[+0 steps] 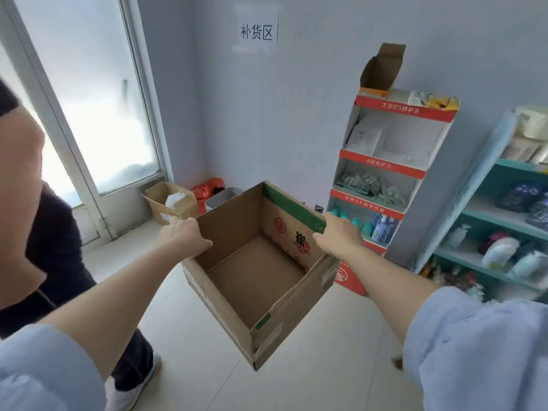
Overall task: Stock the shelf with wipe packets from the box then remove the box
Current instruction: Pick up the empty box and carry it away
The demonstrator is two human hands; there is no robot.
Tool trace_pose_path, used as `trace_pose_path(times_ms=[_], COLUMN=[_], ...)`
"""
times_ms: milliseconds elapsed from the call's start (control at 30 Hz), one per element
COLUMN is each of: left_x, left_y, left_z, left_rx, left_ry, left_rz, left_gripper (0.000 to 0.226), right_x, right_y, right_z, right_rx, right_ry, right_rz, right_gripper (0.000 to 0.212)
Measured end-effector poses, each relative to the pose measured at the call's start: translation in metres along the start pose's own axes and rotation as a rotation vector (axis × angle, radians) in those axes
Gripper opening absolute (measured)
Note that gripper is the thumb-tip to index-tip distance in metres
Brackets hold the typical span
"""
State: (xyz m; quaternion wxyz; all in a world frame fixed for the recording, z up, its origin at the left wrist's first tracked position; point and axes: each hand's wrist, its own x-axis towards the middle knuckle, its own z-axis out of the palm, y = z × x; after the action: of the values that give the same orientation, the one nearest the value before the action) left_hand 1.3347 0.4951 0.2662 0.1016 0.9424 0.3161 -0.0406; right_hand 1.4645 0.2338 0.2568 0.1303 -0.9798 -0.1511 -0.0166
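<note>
Pale blue sleeves (474, 351) frame the bottom corners of the view, pushed back from two bare forearms that reach forward. At the left edge another person (53, 256) stands close, in dark clothes and a white shoe. Between the arms hangs the cardboard box (219, 304), open at the top, carried over the pale tiled floor with one corner pointing toward the camera; nothing lies inside it, only bare brown board and a printed, green-edged far wall. Its left wall is clamped by the left hand (184, 235), thumb inside the rim and fingers curled down the outside. On the opposite wall the right hand (338, 235) grips the same way, thumb inside and fingers wrapped over the top edge. Just beyond the right hand stands a red-and-white display stand (385, 161) against the wall, with white packs on an upper tier, silvery packets (364, 182) below them and bottles lower down; an opened small carton (382, 69) sits on its top. Further right, teal shelves (504, 216) carry bagged goods. In the far corner a smaller box (170, 203), an orange bag (207, 188) and a grey basket (222, 197) rest on the floor beside a glazed door (89, 99). A paper sign (258, 32) is on the back wall.
</note>
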Motion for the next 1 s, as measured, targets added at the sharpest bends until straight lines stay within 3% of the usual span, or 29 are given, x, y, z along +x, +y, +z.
trace_pose_path(times_ms=[533,1000], left_x=[0.289,0.500], left_y=[0.092,0.186], left_z=[-0.029,-0.019], left_rx=[0.035,0.002], left_ry=[0.015,-0.025], left_rz=[0.062,-0.038], left_gripper=[0.054,0.053], right_x=[0.290,0.547], right_y=[-0.007,0.012], right_z=[0.021,0.054], right_rx=[0.002,0.007], right_ry=[-0.007,-0.066], right_rz=[0.052,-0.013], right_gripper=[0.046,0.043])
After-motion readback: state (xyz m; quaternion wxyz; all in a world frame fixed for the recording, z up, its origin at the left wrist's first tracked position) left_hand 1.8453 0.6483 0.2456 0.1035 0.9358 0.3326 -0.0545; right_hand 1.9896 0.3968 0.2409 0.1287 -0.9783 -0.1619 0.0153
